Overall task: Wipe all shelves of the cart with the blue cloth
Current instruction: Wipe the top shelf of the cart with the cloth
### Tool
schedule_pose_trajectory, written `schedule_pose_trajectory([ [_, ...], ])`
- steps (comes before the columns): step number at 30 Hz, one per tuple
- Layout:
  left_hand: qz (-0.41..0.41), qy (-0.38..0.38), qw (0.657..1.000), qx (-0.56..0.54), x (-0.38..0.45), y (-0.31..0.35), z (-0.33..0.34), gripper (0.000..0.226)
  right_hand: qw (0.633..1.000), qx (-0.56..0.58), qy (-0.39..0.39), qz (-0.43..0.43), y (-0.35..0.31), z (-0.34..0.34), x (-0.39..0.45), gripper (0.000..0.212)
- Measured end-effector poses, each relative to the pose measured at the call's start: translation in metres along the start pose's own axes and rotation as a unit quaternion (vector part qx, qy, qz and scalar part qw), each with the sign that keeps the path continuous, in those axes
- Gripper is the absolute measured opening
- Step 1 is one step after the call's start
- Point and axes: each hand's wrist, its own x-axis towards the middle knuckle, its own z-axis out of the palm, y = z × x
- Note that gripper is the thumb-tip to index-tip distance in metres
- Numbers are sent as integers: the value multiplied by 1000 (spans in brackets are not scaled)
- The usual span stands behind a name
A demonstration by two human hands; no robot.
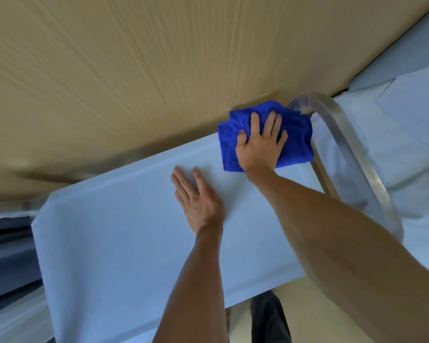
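1. Fingers (270, 125) of the right hand (259, 144) lie spread and nearly straight, pressing flat on the blue cloth (295, 134); they curl round nothing. Under them and stretching toward the viewer runs the pale blue top shelf (114, 243) of the cart, the largest thing in view, its near edge ending above the floor.

2. Beyond the fingertips rises a broad tan surface (134, 70), streaked with motion blur, which the shelf's far edge appears to meet; what it is cannot be told.

3. Just to the right of the pressing fingers curves the metal handle (352, 149) of the cart, its upper bend close beside the cloth's far corner.

4. The cloth, bunched in folds, sits at the far right corner of the shelf, wholly on the surface, spreading out past the fingers on every side.

5. To the near left of the cloth, the left hand (198, 199) rests palm down on the bare shelf, fingers straight and holding nothing, seemingly steadying the cart.

6. Judged from this, the step in hand is the wiping of the top shelf, begun at its far corner by the handle; the long bare stretch toward the left looks yet to be covered. No lower shelf shows plainly.

7. The next move probably calls for even downward pressure and a sweep leftward along the far edge, the flat left hand lifting clear as the cloth comes across.
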Motion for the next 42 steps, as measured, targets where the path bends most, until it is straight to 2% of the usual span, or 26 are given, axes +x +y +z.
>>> schedule_pose_trajectory([
  [3,-4,18,1000,-7,0,-3,3,46,972,38,45,-227,-17,0,-10,47],
  [5,-2,9,1000,3,-5,-1,0,44,953,50,14,-297,-31,-4,-19,45],
  [7,-7,3,1000,6,-6,1,-1,44,965,39,-2,-259,-34,-7,-11,45],
  [11,6,14,1000,-5,-10,3,4,46,996,-29,70,-54,10,2,25,45],
  [14,11,14,999,-35,-10,11,9,48,999,-29,26,-8,17,1,39,41],
  [15,16,18,999,-41,-9,12,11,48,1000,-20,18,-14,7,0,35,39],
  [17,24,28,999,-32,-8,10,17,46,996,-2,39,-85,-27,-1,19,33],
  [21,-25,42,998,-43,-4,11,16,47,956,73,-37,-281,-102,5,-22,28],
  [23,-39,33,998,-44,1,18,11,47,946,72,-36,-314,-104,9,-18,30],
  [25,-48,19,996,-73,4,27,-2,49,961,23,-17,-274,-82,12,-10,35],
  [27,-13,-12,995,-95,3,26,-29,52,974,-3,12,-224,-57,11,-7,39],
  [28,27,-11,997,-70,6,18,-46,52,977,-10,25,-211,-53,10,-4,41],
  [30,67,53,996,26,30,-15,-89,50,982,-13,14,-188,-56,5,-2,42],
  [31,41,99,990,94,44,-42,-115,52,984,-11,-4,-176,-62,1,-5,42],
  [32,-20,119,980,158,55,-68,-146,56,986,-8,-25,-163,-69,-3,-8,43],
  [35,-240,144,926,255,73,-148,-224,57,987,-16,-61,-148,-86,-6,-12,46],
  [36,-280,129,913,268,76,-166,-241,55,986,-20,-76,-146,-89,-8,-13,45],
  [37,-297,100,907,283,80,-180,-254,52,985,-22,-88,-147,-92,-7,-14,45],
  [39,-276,40,908,311,97,-205,-274,38,984,-22,-94,-152,-102,-4,-18,45],
  [42,-234,19,933,271,120,-240,-303,22,979,-18,-77,-190,-131,2,-38,48],
])
